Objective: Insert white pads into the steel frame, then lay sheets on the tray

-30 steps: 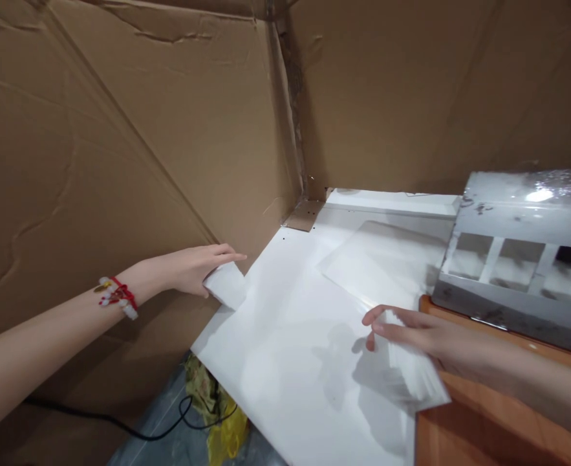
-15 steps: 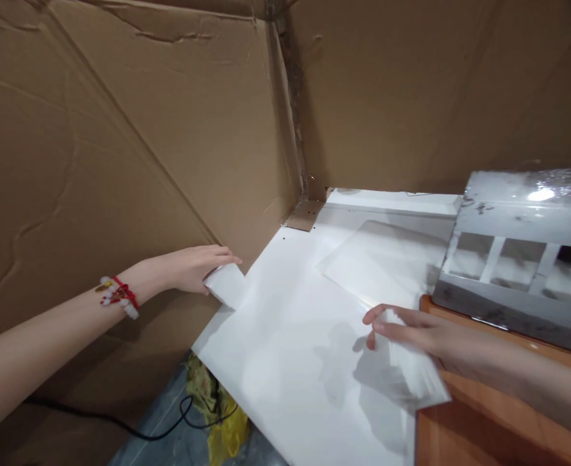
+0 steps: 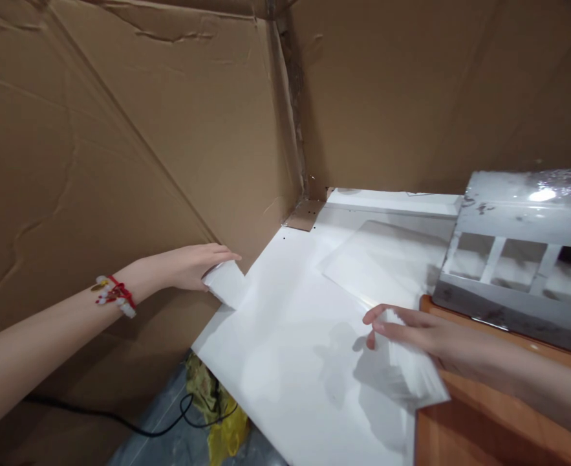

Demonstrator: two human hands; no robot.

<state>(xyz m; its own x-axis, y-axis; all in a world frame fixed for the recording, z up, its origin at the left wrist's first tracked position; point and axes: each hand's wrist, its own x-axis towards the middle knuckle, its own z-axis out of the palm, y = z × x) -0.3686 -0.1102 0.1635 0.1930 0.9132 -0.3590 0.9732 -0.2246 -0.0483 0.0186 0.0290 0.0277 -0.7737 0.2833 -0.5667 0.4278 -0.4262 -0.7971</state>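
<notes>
At the left edge of the white tabletop [image 3: 285, 362], my left hand [image 3: 195, 266] is closed around a small white stack [image 3: 226, 283], perhaps of cards or paper. Its lower edge appears to rest by the table's edge. A red string bracelet with white beads circles that wrist. On the right, my right hand [image 3: 404, 330] pinches a sheaf of clear plastic bags [image 3: 414, 375] between thumb and fingers, over the table. Beyond it, a flat translucent plastic sheet [image 3: 363, 259] lies on the white surface.
Cardboard walls [image 3: 169, 129] enclose the table's left and back. A grey slotted panel [image 3: 522, 259] stands at right on an orange-brown surface [image 3: 479, 427]. Below left, a black cable [image 3: 140, 432] and a yellow plastic bag [image 3: 229, 433] are on the floor.
My left hand and wrist have shifted very slightly left and up, still with the white stack. My right hand stays where it was.
</notes>
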